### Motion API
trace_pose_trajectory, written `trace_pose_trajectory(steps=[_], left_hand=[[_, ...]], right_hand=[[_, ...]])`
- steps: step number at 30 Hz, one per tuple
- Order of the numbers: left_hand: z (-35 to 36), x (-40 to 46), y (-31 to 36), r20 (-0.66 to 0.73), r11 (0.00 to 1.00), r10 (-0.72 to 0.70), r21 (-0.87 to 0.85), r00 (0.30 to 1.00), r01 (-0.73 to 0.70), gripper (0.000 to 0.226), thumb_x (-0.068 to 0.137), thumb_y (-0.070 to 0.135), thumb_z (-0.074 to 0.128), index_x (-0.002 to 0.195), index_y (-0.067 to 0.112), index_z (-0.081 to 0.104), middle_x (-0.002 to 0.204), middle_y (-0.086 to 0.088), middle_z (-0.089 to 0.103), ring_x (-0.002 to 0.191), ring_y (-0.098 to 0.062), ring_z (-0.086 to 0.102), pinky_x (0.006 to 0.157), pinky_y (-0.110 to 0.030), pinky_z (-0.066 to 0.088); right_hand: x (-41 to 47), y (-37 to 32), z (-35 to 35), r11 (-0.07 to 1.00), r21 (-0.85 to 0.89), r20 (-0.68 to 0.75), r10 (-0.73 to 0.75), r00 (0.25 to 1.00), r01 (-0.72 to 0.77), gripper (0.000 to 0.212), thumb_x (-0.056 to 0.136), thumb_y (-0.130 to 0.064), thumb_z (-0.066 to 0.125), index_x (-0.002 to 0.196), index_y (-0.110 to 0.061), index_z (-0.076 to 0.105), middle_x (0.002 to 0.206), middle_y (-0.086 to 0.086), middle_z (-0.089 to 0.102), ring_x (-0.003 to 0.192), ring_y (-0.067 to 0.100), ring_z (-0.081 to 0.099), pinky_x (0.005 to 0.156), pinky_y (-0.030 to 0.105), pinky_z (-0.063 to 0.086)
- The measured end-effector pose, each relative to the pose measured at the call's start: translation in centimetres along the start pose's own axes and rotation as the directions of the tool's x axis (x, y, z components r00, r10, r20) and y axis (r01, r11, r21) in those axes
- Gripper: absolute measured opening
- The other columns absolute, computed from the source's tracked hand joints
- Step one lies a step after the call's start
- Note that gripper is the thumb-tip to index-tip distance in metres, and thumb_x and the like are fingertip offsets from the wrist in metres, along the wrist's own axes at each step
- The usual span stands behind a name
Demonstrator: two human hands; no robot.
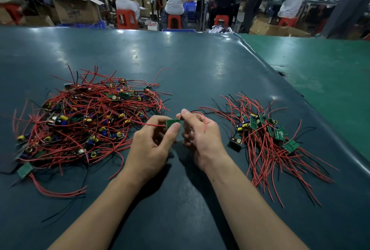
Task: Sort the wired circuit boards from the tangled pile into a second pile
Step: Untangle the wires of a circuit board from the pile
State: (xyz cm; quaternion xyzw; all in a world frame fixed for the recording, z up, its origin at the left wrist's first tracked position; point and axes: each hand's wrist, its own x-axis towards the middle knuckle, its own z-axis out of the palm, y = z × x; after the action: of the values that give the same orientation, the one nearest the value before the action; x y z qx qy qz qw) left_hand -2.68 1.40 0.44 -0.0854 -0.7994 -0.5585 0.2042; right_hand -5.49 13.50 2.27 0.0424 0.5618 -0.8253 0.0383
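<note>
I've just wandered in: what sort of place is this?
Most likely an electronics assembly workshop: piles of wired circuit boards lie on a long work table, and rows of workers on red stools sit at benches behind.

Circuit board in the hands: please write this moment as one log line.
left hand: grips circuit board | right hand: pinches red wire | second pile: right

Between the two hands a small green circuit board is held above the dark table: the left hand pinches its lower edge, while the right hand pinches a red wire looping over its fingers. Left of the fingers lies the tangled pile; right of them, the second pile.
</note>
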Motion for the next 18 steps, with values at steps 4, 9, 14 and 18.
trace_pose_trajectory(steps=[4, 9, 14, 18], left_hand=[[0.2, 0.1, 0.2, -0.046, 0.998, -0.041, -0.057, 0.998, 0.038, 0.009, 0.093, 0.021, 0.064, 0.086, 0.016, 0.064, 0.065, 0.001, 0.069, 0.045, -0.007, 0.058, 0.046, -0.015, 0.044], [0.4, 0.0, 0.6, -0.050, 0.998, 0.003, -0.056, 0.999, -0.005, 0.020, 0.086, 0.036, 0.062, 0.082, 0.016, 0.064, 0.065, 0.002, 0.068, 0.052, -0.008, 0.061, 0.052, -0.016, 0.046], [0.4, 0.0, 0.7, -0.080, 0.997, 0.007, -0.076, 0.997, -0.013, 0.022, 0.085, 0.038, 0.063, 0.079, 0.017, 0.064, 0.064, 0.002, 0.067, 0.054, -0.007, 0.061, 0.054, -0.014, 0.045], [0.4, -0.1, 0.8, -0.085, 0.996, 0.006, -0.091, 0.996, -0.013, 0.022, 0.084, 0.036, 0.064, 0.077, 0.015, 0.063, 0.062, 0.000, 0.066, 0.051, -0.009, 0.060, 0.052, -0.017, 0.046]], right_hand=[[-0.2, 0.0, -0.1, 0.995, -0.039, 0.001, -0.089, 0.996, 0.089, 0.021, 0.094, -0.021, 0.062, 0.079, -0.009, 0.069, 0.051, -0.007, 0.037, 0.042, 0.007, 0.031, 0.040, 0.017, 0.026], [0.4, -0.9, -0.7, 0.996, 0.073, -0.104, -0.042, 0.994, 0.049, 0.034, 0.098, -0.023, 0.056, 0.071, -0.012, 0.074, 0.053, -0.006, 0.045, 0.040, 0.006, 0.031, 0.038, 0.017, 0.024], [0.5, -1.0, -0.7, 0.989, 0.146, -0.105, 0.011, 0.994, 0.005, 0.033, 0.097, -0.025, 0.059, 0.069, -0.013, 0.074, 0.054, -0.005, 0.045, 0.041, 0.006, 0.032, 0.038, 0.018, 0.025], [0.8, -1.2, -1.0, 0.961, 0.275, -0.136, 0.073, 0.988, -0.033, 0.026, 0.097, -0.022, 0.059, 0.078, -0.008, 0.070, 0.056, -0.006, 0.042, 0.040, 0.005, 0.029, 0.036, 0.016, 0.021]])
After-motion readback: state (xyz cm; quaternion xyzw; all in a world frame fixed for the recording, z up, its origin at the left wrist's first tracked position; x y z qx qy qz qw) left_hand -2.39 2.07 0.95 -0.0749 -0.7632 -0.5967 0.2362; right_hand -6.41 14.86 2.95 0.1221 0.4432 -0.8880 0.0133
